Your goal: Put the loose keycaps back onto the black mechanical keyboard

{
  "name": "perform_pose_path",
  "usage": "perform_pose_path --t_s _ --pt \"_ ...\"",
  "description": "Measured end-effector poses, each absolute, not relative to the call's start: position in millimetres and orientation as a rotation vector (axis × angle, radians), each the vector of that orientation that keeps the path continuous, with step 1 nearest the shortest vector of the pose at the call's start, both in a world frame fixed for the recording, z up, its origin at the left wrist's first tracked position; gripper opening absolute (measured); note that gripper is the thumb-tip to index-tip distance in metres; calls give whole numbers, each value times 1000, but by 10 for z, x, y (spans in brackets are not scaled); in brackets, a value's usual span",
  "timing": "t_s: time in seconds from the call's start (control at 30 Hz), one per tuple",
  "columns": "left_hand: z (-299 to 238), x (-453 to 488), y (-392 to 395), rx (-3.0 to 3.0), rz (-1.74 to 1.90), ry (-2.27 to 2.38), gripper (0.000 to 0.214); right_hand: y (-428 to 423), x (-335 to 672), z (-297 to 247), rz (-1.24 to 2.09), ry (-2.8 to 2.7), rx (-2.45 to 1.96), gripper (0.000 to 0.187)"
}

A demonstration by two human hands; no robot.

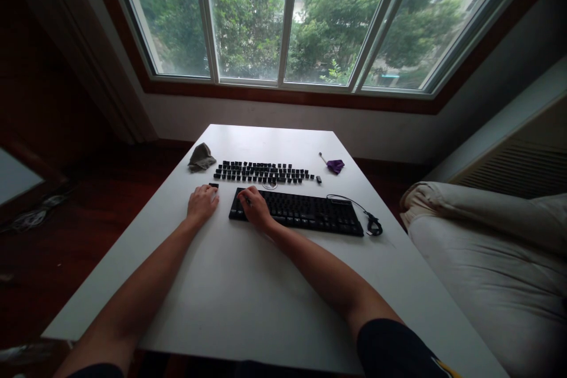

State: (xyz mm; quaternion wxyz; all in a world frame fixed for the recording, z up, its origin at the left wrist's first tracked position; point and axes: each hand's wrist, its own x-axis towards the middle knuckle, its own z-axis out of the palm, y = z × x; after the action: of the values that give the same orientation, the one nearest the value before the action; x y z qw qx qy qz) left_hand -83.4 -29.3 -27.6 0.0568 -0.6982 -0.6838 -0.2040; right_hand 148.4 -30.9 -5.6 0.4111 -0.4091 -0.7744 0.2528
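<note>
A black keyboard (305, 212) lies on the white table (248, 283). Behind it, rows of removed black keycaps (263, 172) are laid out. My right hand (254, 207) rests on the keyboard's left end, fingers curled round a small thin tool I cannot make out clearly. My left hand (201, 202) lies on the table left of the keyboard, fingers curled, its fingertips at a single black keycap (214, 185).
A grey cloth (201, 157) lies at the back left of the table, a purple brush (333, 164) at the back right. The keyboard's coiled cable (372, 223) sits at its right end. A white sofa (487, 248) stands to the right, and windows lie beyond the table.
</note>
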Motion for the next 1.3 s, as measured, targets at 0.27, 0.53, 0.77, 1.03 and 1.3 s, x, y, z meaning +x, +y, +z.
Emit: perform_pose_path --t_s 0.27,0.53,0.77,1.03,1.3 --pt "-261 -823 -303 -2103 -636 -2097 39 -301 1481 -63 633 -1948 -1036 20" --pt "-243 -794 -314 -2100 -614 -2088 41 -329 1492 -25 642 -1960 -1044 20" --pt "-264 -792 -299 -2087 -545 -2106 46 -317 1480 -40 637 -1957 -1044 19" --pt "-297 -812 -273 -2095 -540 -2129 48 -317 1477 -44 625 -1968 -1048 19" --pt "-335 -838 -244 -2150 -548 -2109 48 -311 1477 -61 622 -1972 -1032 18"
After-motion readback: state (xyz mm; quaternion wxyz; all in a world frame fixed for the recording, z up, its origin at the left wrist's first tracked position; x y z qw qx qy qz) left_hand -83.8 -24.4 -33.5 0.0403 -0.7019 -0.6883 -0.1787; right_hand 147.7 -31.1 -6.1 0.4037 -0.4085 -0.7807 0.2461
